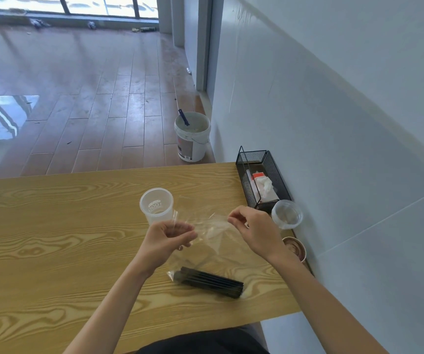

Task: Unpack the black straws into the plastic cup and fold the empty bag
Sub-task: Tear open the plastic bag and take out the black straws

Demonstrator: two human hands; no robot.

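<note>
Straws (209, 281), black and bundled, lie on the wooden table (52, 226) near its front edge, and their lower end seems to sit inside the bottom of the clear bag (205, 226). The upper part of the bag is lifted above them and stretched between the two hands. The left hand (170, 236) has its fingers curled and pinches one edge of the film; the right hand (251, 231) pinches the opposite edge with curled fingers. This hold probably serves to pull the mouth of the bag open, so that the bundle can slide out. The plastic cup (156, 205) stands upright just behind the left hand, with its opening up and nothing visible inside, so it is ready to receive the bundle at close reach.

Along the wall side stand a black mesh tray (281, 172) with tissues, a smaller clear cup (287, 214) and a brown paper cup (296, 247), the last partly covered by the right forearm. On the floor behind the table stands a white bucket (192, 136).

The film is very transparent, so its borders are hard to follow, and it is not sure if the bundle is fully inside it. The fingertips of both hands are partly hidden.
</note>
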